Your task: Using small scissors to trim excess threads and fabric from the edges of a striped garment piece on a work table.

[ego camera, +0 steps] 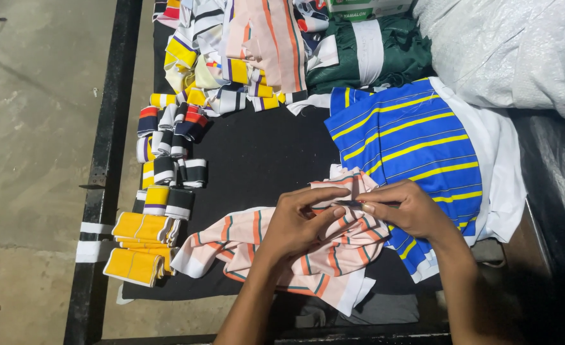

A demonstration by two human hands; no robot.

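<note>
A peach fabric piece (244,239) with orange and dark stripes lies crumpled on the black table cover near the front edge. My left hand (298,220) pinches a fold of it, thumb and fingers closed on the cloth. My right hand (407,207) meets it from the right, holding a thin dark tool (359,204) against the same fold. Under my right wrist lies a blue fabric stack (410,150) with yellow stripes, resting on white cloth (503,160).
Small folded striped collar pieces (167,144) line the left side, with yellow folded bundles (139,246) near the front left. A heap of striped cloth (238,51) and green fabric (385,48) sit at the back. A white plastic sack (519,45) fills the back right. Concrete floor (33,128) lies left.
</note>
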